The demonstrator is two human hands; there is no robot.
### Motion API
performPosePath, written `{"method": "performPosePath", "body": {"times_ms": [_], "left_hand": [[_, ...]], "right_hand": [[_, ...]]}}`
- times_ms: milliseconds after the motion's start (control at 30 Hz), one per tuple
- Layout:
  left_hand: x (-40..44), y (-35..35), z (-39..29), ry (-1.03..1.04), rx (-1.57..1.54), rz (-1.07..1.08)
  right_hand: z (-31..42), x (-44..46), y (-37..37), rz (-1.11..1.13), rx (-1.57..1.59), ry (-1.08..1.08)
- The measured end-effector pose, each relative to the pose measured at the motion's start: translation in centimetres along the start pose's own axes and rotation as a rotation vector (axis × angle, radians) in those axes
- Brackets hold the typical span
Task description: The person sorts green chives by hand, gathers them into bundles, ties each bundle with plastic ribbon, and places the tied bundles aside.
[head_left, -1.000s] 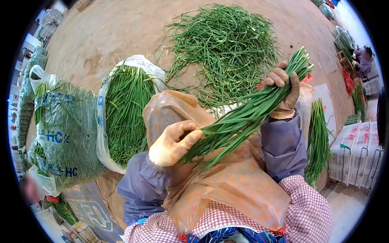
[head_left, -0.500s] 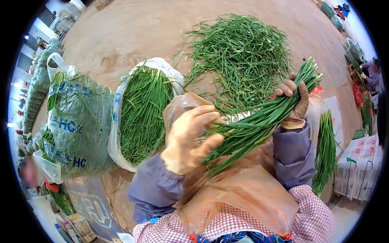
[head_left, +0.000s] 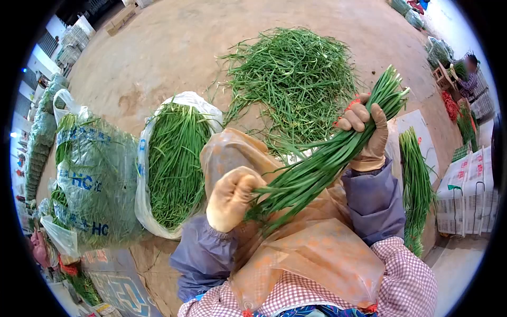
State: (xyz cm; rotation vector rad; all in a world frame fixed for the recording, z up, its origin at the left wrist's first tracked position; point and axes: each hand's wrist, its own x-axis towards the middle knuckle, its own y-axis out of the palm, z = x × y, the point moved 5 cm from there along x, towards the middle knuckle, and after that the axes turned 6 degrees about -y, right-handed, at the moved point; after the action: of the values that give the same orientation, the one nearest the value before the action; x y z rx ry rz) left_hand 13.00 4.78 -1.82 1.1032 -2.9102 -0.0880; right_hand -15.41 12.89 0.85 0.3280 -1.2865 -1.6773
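My gloved right hand [head_left: 366,134] grips a bunch of garlic chives [head_left: 322,161] near its pale cut ends, which point up and to the right. The long green leaves slant down across my lap to the left. My gloved left hand [head_left: 232,199] is closed at the leaf tips, its fingers curled inward; the exact pinch is partly hidden. Something red [head_left: 348,104] shows by the right fingers, too small to make out. Beneath the bunch, a translucent orange-patterned plastic apron [head_left: 317,259] covers my lap.
A loose heap of chives [head_left: 296,79] lies on the floor ahead. Left of me stand an open white bag of chives [head_left: 179,164] and a filled printed bag [head_left: 95,179]. More chives [head_left: 416,185] lie at right, near white crates [head_left: 465,195]. Another person [head_left: 467,79] is at far right.
My left hand has gone from spread fingers to a closed grip at the leaf tips. The right hand keeps its hold on the bunch. The view has shifted slightly.
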Motion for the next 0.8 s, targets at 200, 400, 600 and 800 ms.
{"method": "performPosePath", "body": {"times_ms": [200, 400, 600, 800], "left_hand": [[-0.9, -1.3, -1.1, 0.047, 0.079, -0.378], [3.8, 6.6, -6.5, 0.324, 0.567, 0.208], [3.0, 10.0, 1.6, -0.459, 0.039, 0.740], [4.7, 10.4, 2.1, -0.422, 0.397, 0.812]], "right_hand": [[0.9, -0.2, 0.8, 0.016, -0.002, -0.006], [-0.8, -1.0, -1.0, -0.156, 0.105, 0.080], [6.7, -1.4, -1.2, -0.438, -0.141, -0.093], [30.4, -7.6, -0.4, -0.560, -0.860, -0.170]]}}
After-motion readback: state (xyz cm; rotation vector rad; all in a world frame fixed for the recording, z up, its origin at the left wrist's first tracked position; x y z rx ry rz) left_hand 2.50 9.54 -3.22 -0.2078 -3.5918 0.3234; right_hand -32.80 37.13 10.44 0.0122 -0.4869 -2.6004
